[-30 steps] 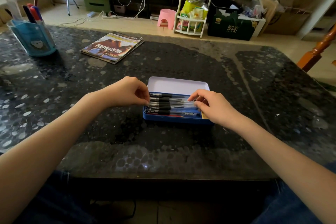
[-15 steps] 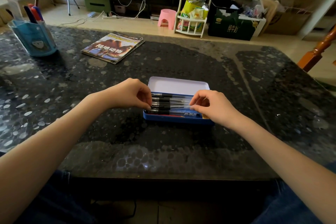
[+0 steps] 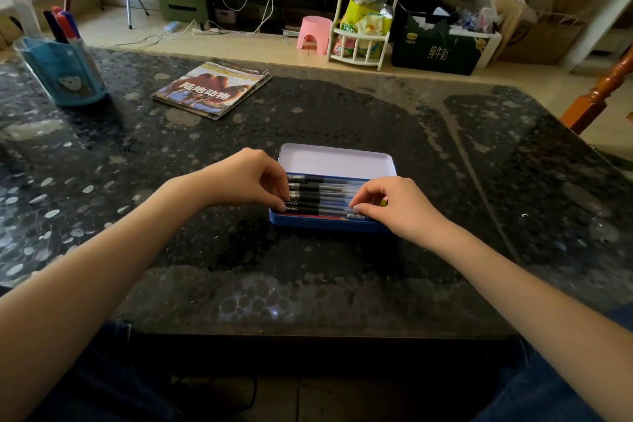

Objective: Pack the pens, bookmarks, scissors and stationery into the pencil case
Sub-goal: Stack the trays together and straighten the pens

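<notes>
Both hands have barely shifted: left hand [image 3: 246,178] and right hand [image 3: 394,205] keep pinching the pens [image 3: 325,197] flat in the case [image 3: 325,224], nearly packed.

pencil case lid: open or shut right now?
Open. The pencil case lid is tipped back, pale inside showing, and the pens lie exposed in the tray.
</notes>
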